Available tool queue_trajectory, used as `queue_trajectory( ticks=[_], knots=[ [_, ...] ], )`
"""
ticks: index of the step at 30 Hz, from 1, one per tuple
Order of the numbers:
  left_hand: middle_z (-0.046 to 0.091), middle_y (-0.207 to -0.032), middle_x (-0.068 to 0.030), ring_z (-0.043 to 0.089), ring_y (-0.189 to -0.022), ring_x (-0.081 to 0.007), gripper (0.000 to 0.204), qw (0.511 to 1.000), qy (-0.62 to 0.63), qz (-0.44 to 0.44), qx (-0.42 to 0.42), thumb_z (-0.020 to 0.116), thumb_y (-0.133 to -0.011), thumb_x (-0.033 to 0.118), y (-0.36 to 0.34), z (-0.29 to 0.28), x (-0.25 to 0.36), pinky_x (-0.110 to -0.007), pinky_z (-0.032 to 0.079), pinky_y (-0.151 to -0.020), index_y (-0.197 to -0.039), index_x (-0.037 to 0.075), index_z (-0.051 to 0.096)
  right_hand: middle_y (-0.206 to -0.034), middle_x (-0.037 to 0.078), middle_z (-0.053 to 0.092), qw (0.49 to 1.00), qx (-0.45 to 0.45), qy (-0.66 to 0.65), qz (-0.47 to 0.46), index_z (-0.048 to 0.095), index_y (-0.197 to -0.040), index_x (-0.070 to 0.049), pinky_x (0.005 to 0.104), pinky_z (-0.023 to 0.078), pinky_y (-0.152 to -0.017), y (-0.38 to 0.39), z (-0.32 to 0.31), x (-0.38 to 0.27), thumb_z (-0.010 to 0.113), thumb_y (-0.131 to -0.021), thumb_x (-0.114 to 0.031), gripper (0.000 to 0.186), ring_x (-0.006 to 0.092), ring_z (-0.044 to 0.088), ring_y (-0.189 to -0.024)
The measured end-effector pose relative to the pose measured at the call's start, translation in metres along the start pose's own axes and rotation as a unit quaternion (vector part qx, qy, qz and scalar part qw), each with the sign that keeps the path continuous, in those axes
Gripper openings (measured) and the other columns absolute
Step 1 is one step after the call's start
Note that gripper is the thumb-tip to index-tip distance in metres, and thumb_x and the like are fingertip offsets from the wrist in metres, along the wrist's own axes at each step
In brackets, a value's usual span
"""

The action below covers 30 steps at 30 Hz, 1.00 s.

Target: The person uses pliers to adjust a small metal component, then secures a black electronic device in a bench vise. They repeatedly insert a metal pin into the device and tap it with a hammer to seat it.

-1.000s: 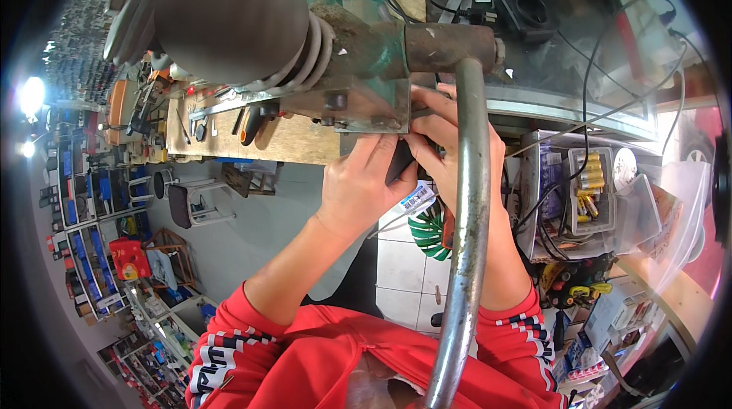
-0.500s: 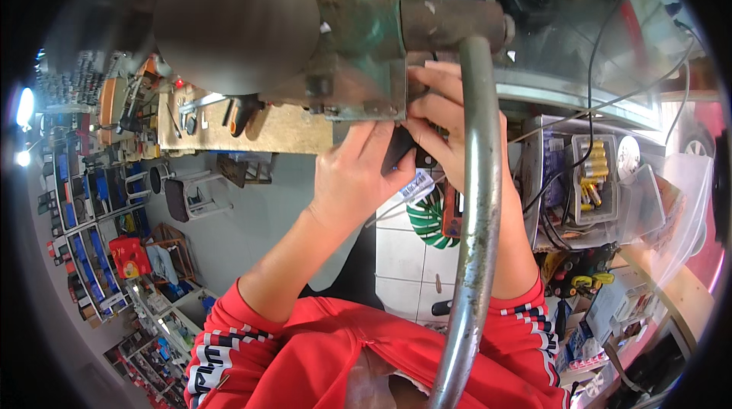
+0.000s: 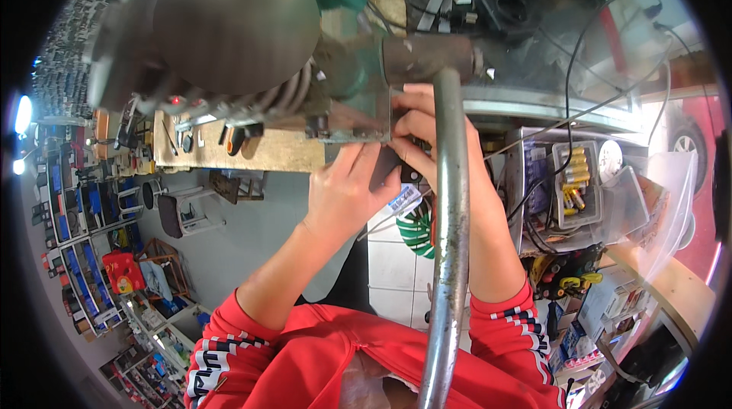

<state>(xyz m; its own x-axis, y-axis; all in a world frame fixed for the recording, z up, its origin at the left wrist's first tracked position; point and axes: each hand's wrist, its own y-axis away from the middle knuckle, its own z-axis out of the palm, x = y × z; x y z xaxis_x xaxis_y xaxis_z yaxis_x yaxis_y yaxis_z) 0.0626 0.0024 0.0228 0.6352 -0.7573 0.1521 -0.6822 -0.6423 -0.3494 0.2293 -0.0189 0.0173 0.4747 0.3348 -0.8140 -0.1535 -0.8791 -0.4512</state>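
"Shelves (image 3: 84, 249) packed with small goods line the far left of the room, and a dark-seated stool (image 3: 169, 217) stands on the grey floor. What's up front?"

"Wooden desk (image 3: 282, 151), with an orange-and-black tool (image 3: 235, 140) lying on it. Just to its right is a worn green machine (image 3: 358, 89), its bent metal lever (image 3: 451, 203) running down towards the person."

"And the hands?"

"Both are at the lower edge of the machine. The left hand (image 3: 341, 188) is closed on a dark piece (image 3: 385, 165), thumb on one side, fingers on the other."

"Where exactly is that piece?"

"Between the two hands, right below the machine's metal plate. I can't tell whether it touches the plate."

"Does the right hand (image 3: 419, 131) grip anything?"

"Can't tell. Its fingers are bent beside the plate, and the lever crosses in front of it."

"Anything close by?"

"A white-and-blue label (image 3: 404, 199) just below the left thumb. Off to the right, a clear plastic box (image 3: 581, 220) holds yellow batteries (image 3: 576, 173)."
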Motion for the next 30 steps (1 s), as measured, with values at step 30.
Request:
queue_trajectory(
  ticks=[30],
  knots=[
    [0.060, -0.104, -0.0070, 0.062, -0.063, -0.0175, 0.043, 0.999, 0.035, -0.026, 0.020, 0.072, -0.067, 0.025, -0.002, -0.002, 0.003, -0.026, 0.052, -0.047, -0.102, 0.001, 0.063, -0.091, 0.003, 0.063, 0.997, 0.009, 0.070, -0.044, 0.067, -0.082, -0.007, 0.0369, 0.050, -0.079, 0.003, 0.002, 0.005, 0.067, -0.066, -0.007, 0.015, 0.0279, 0.057, -0.100]
  ],
)
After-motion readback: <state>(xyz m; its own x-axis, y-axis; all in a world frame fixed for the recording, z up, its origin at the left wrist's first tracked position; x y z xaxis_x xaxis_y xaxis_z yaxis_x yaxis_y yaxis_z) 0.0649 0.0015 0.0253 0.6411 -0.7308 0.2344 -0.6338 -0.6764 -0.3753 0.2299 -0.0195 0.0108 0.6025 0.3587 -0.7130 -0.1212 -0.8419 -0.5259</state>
